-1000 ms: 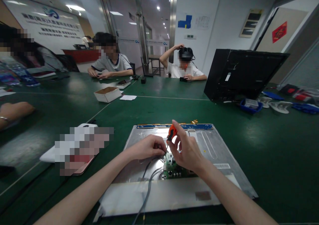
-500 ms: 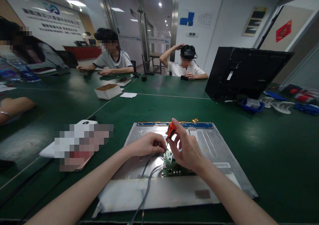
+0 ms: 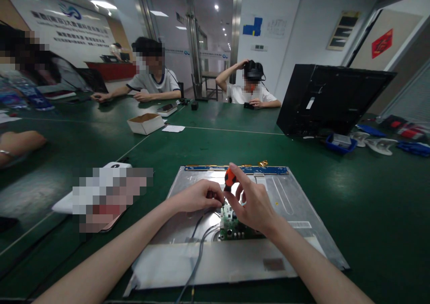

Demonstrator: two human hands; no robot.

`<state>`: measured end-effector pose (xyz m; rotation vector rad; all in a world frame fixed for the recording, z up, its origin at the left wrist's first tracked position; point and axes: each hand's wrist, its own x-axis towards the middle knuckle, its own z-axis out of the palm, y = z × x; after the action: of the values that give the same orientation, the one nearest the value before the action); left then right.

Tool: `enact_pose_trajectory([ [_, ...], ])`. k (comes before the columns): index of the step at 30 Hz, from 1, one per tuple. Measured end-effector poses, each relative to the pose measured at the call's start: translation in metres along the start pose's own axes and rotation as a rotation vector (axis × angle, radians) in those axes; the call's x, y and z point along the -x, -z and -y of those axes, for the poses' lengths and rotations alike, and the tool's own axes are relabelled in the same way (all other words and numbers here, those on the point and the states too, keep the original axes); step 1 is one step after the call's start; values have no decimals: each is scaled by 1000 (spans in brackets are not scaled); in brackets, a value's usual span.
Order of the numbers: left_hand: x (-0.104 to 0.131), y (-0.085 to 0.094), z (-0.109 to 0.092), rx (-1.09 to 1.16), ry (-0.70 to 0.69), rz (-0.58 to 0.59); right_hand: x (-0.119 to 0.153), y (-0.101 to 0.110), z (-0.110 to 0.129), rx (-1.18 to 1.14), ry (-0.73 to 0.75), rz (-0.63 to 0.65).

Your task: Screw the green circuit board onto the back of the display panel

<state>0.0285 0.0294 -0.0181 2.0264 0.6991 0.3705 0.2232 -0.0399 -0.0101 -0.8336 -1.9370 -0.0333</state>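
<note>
A small orange-and-black screwdriver (image 3: 230,178) stands nearly upright in my right hand (image 3: 253,201), whose index finger rests on top of the handle. Its tip points down at the upper left corner of a green circuit board (image 3: 230,228). My left hand (image 3: 201,195) is closed in a pinch beside the tip; what its fingers hold, if anything, is hidden. Beneath both hands lies a silvery metal display panel (image 3: 295,205) with a blue board strip (image 3: 235,170) along its far edge. Grey cables (image 3: 200,254) run from the green board toward me.
Left of the panel lie blurred-out phones (image 3: 117,166). Farther back are an open white box (image 3: 146,123) and a paper slip (image 3: 173,128). A large black monitor housing (image 3: 332,100) and a blue tray (image 3: 340,143) stand at right. Several people sit around the green table (image 3: 215,148).
The screwdriver handle has turned slightly and stands more upright, with my right index finger a little lower. My left hand keeps its place. A person across the table has shifted an arm leftward.
</note>
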Motion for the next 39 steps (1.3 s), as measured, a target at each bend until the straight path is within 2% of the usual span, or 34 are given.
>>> enact_pose_trajectory([
  [5, -1, 0, -1, -9, -7, -10, 2, 0, 1, -1, -3, 30],
  [16, 1, 0, 0, -19, -14, -9, 3, -3, -4, -1, 14, -18],
  [26, 0, 1, 0, -23, -14, -3, 5, -1, -1, -43, -53, 32],
  [39, 0, 2, 0, -20, -11, -3, 5, -4, -4, -38, -20, -26],
])
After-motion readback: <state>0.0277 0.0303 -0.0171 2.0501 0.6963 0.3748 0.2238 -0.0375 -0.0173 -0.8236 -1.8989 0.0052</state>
